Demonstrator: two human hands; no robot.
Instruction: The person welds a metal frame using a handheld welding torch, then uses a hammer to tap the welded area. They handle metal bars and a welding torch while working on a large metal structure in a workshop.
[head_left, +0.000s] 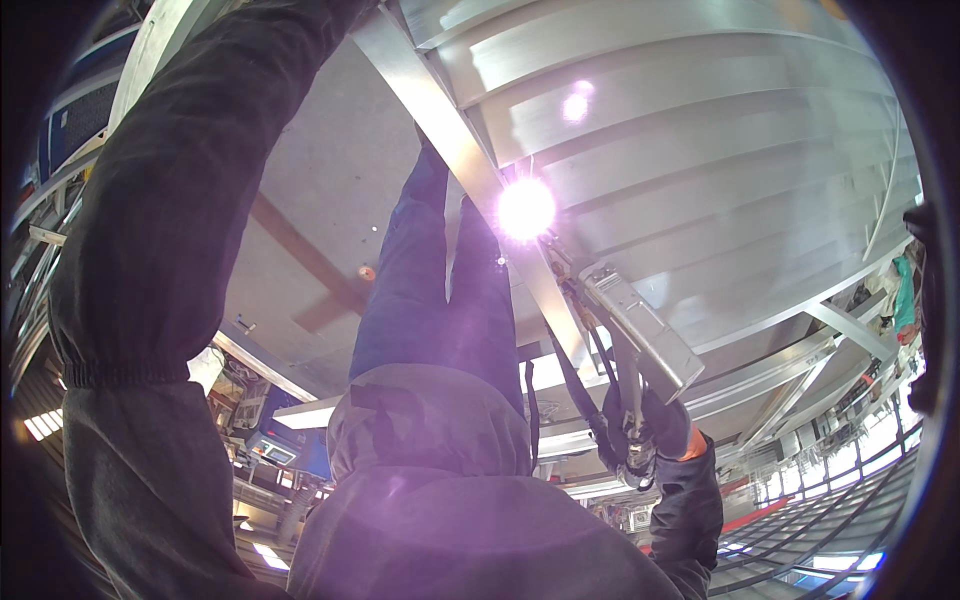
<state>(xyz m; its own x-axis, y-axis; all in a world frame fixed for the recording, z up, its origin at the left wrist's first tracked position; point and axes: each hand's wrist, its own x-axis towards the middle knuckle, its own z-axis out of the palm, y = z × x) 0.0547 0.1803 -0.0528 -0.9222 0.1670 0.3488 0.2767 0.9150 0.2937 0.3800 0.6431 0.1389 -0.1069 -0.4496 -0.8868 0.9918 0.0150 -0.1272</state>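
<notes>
My right hand [662, 425], in a dark glove, is closed round a welding torch [640, 325] with a long silver metal housing and cables hanging beside it. The torch's tip points at a glaring white-violet light [525, 208], which hides the exact spot where it meets the metal. That glare sits on a long, straight metal bar [440, 105] along the edge of a ribbed metal panel [640, 150]. My left arm [180, 190], in a dark sleeve, reaches up past the top edge of the picture, and its hand is out of sight.
Below the bar, my legs [430, 280] in blue trousers stand on a grey floor [320, 160]. Metal framing [770, 370] runs along the right. A blue machine [275, 450] with a small panel is at lower left. Shelves and materials crowd the rim.
</notes>
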